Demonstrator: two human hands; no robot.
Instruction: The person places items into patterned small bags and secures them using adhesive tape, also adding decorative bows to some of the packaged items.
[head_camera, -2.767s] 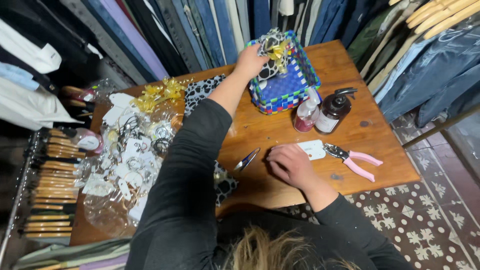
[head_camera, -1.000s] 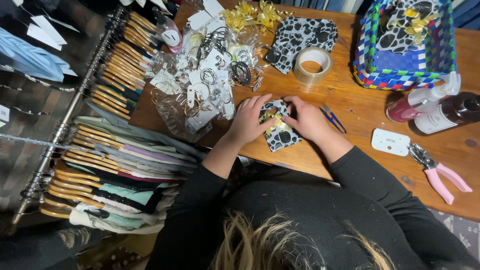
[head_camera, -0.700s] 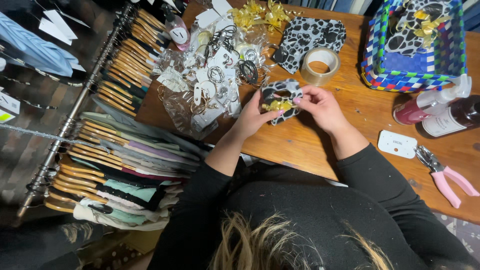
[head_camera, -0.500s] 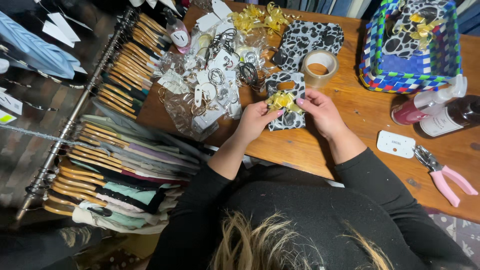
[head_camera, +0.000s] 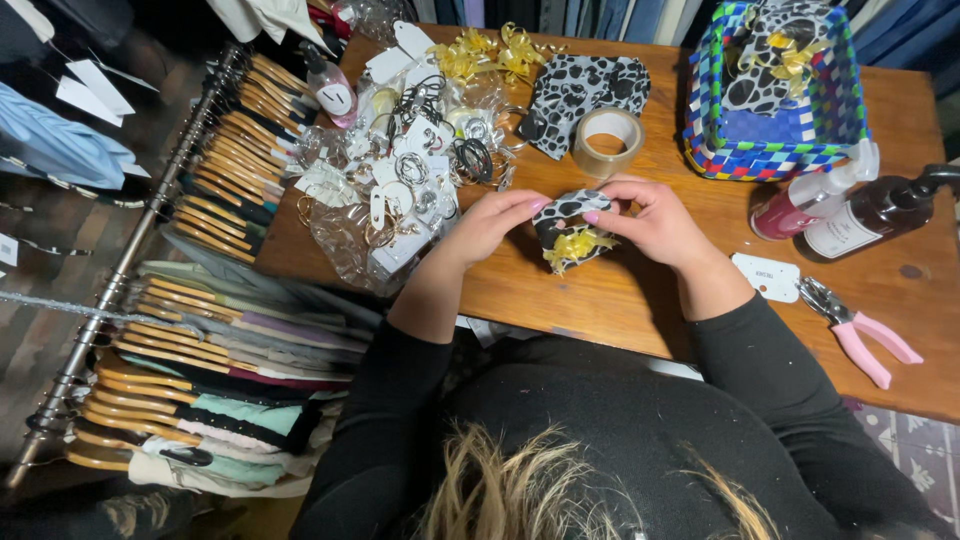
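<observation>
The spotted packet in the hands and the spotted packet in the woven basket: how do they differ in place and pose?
The spotted packet in the hands is held above the wooden table between the left hand and right hand; the spotted packet in the basket rests untouched inside the blue woven basket. The held one looks smaller and lies flat, while the basket one leans against the wall. Both are black-and-white spotted with a yellow ribbon bow.
</observation>
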